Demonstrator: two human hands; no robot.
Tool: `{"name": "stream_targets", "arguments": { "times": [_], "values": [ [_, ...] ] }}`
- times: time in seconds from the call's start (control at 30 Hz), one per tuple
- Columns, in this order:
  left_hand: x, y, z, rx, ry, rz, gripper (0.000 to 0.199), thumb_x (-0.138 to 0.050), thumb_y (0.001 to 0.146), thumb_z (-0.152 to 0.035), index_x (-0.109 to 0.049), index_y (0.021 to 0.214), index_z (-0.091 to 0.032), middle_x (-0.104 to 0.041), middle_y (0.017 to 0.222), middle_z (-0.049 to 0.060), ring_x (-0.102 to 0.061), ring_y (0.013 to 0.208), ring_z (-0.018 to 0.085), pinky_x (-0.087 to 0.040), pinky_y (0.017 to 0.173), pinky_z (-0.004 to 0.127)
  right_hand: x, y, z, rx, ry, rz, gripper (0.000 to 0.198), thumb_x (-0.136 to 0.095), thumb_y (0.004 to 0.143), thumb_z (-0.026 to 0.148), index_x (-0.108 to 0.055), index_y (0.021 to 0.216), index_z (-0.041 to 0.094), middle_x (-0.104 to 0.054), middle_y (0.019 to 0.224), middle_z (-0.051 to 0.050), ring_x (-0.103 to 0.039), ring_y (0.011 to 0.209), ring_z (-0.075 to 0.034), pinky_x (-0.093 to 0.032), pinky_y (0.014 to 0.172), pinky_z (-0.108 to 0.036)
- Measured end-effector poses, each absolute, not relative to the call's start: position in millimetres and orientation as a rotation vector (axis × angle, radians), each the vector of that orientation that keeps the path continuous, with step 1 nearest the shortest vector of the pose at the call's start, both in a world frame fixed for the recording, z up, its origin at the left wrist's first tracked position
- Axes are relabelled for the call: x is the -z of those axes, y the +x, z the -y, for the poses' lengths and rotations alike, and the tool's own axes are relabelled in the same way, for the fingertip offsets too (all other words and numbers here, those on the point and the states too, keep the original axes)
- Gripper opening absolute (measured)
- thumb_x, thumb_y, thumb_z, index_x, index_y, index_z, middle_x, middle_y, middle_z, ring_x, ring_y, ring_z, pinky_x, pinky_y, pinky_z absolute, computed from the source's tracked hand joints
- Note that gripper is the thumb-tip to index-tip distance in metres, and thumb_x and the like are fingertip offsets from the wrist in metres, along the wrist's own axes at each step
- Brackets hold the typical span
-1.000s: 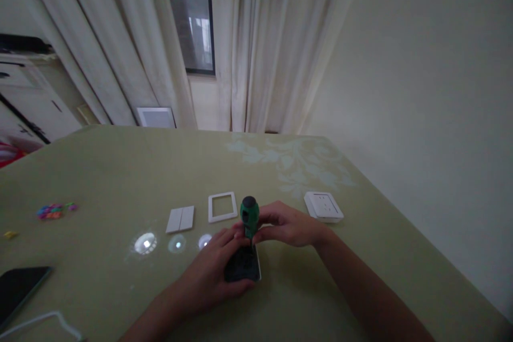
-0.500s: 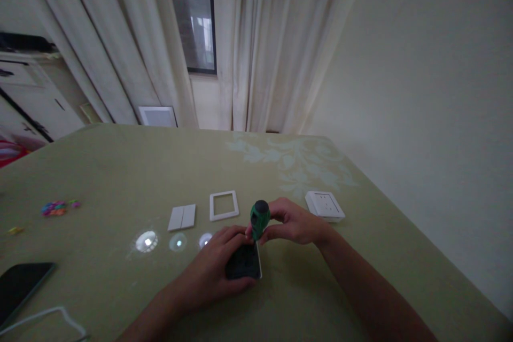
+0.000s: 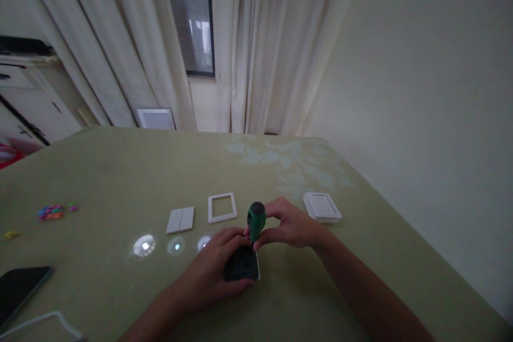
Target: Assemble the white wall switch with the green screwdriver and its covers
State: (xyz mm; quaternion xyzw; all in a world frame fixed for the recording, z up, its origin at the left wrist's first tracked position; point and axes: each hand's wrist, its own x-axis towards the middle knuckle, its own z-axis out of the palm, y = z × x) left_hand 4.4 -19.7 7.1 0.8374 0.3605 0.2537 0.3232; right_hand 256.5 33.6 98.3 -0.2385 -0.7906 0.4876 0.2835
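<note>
My left hand (image 3: 218, 264) is closed around a dark, square switch module (image 3: 241, 265) with a thin white edge, holding it down on the table. In my right hand (image 3: 286, 224) is a screwdriver (image 3: 256, 220) with a green and black handle, gripped by the fingers and standing nearly upright. Its lower end meets the far right corner of the module; the tip itself is hidden. Beyond my hands lie a white square frame (image 3: 222, 219) and a white two-part switch cover (image 3: 180, 220). To the right of my right hand sits a white wall socket (image 3: 322, 207).
A dark phone (image 3: 22, 288) and a white cable (image 3: 56, 314) lie at the near left of the green table (image 3: 132, 171). Small colourful pieces (image 3: 54, 211) and a yellow bit (image 3: 11, 235) are farther left. Curtains and a wall stand behind.
The view has shifted slightly. My right hand's fingers have moved a little on the screwdriver handle, which still stands at the module's corner. My left hand keeps its hold.
</note>
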Motion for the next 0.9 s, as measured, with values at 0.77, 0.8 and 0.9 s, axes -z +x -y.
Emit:
{"name": "stream_targets", "arguments": {
  "times": [0.77,0.8,0.9],
  "values": [
    [-6,-123,-56,-0.516,2.198,-1.708,0.058,-0.068,0.081,-0.055,-0.076,0.129,-0.023,-0.077,0.138,0.012,-0.071,0.128,0.041,-0.052,0.112,0.055,-8,308,-6,-0.572,-1.683,1.878,0.028,-0.061,0.096,0.028,-0.079,0.114,0.017,-0.078,0.109,-0.013,-0.071,0.101,-0.032,-0.052,0.092,-0.040],
    [-6,-118,-55,-0.512,2.220,-1.704,0.054,-0.067,0.084,-0.055,-0.077,0.126,-0.023,-0.078,0.134,0.012,-0.072,0.126,0.040,-0.052,0.112,0.056,-6,307,-6,-0.532,-1.721,1.905,0.028,-0.061,0.096,0.026,-0.078,0.116,0.017,-0.078,0.112,-0.014,-0.071,0.103,-0.032,-0.052,0.094,-0.040],
    [-11,-98,-48,-0.526,2.290,-1.696,0.048,-0.069,0.086,-0.053,-0.077,0.122,-0.022,-0.078,0.128,0.014,-0.071,0.123,0.042,-0.047,0.112,0.061,-5,306,-5,-0.422,-1.809,1.963,0.027,-0.062,0.098,0.024,-0.076,0.120,0.019,-0.076,0.115,-0.014,-0.072,0.104,-0.032,-0.053,0.092,-0.038]
  ]
}}
